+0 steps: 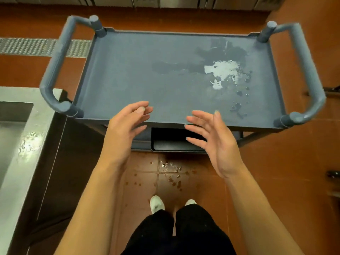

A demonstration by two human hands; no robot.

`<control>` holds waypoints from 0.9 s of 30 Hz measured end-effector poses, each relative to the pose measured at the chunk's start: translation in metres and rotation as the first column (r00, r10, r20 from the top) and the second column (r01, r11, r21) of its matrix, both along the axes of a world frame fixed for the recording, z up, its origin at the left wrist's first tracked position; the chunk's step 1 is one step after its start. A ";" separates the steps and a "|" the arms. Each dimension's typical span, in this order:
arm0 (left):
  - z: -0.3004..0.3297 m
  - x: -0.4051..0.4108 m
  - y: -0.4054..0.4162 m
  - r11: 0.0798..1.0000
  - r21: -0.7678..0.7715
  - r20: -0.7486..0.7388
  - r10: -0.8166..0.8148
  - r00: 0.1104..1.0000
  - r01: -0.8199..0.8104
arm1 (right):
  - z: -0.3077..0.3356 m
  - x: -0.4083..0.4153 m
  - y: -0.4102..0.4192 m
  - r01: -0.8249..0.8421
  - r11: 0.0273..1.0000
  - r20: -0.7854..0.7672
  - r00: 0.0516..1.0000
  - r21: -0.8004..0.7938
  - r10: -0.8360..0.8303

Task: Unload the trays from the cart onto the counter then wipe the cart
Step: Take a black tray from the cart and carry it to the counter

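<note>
- Left hand [127, 124] and right hand [211, 137]: both empty, fingers spread and loosely bent, palms facing each other, raised over the near edge of the cart [139, 74].
- Black tray [174, 144]: on the lower shelf, directly below and between the hands, its open end toward the person.
- Cart top: long axis runs left to right, one handle at each end; wet patch [222, 70] on the far right.

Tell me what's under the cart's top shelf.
Under the top shelf a dark tray sits on the lower shelf, showing only at the front edge between the left hand and right hand. The rest is covered by the shelf above.
</note>
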State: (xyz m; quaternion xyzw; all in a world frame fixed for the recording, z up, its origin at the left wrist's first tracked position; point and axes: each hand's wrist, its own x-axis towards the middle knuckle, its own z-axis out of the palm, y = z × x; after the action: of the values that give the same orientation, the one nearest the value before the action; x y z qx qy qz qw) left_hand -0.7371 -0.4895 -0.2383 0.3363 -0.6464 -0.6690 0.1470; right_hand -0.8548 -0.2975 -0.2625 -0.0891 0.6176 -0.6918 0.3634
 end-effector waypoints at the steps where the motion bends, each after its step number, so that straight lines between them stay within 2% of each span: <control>1: -0.006 0.002 0.002 1.000 0.012 0.009 -0.002 1.000 0.001 | -0.006 0.003 0.003 0.000 1.000 0.002 1.000 -0.003 0.000; 5: -0.039 0.004 0.014 0.998 0.057 0.026 0.009 1.000 -0.011 | -0.041 0.008 0.010 0.004 1.000 0.031 0.999 0.014 -0.004; 9: -0.088 -0.002 0.020 0.996 0.088 -0.036 0.031 0.999 -0.028 | -0.091 0.006 0.009 -0.035 0.998 -0.016 0.999 0.047 0.035; 15: -0.201 -0.015 0.010 0.996 0.012 -0.155 -0.090 0.984 0.093 | -0.194 -0.003 -0.009 -0.158 0.987 -0.231 0.959 0.035 0.161; 20: -0.294 -0.023 -0.012 0.989 -0.071 -0.212 -0.141 0.967 0.129 | -0.291 -0.020 -0.024 -0.233 0.965 -0.366 0.893 0.119 0.261; 25: -0.364 -0.050 -0.039 0.991 -0.090 -0.232 -0.116 0.966 0.097 | -0.360 -0.072 -0.027 -0.093 0.995 -0.312 0.945 0.041 0.101; 27: -0.381 -0.063 -0.048 0.992 -0.111 -0.253 -0.092 0.963 0.065 | -0.377 -0.096 -0.027 -0.038 0.998 -0.349 0.935 0.055 0.055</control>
State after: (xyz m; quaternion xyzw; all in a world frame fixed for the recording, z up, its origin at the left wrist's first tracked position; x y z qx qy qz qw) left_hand -0.8003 -0.5375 -0.6192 0.2126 -0.6678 -0.6786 0.2199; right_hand -0.9511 -0.3245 -0.6391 -0.2168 0.6864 -0.6413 0.2658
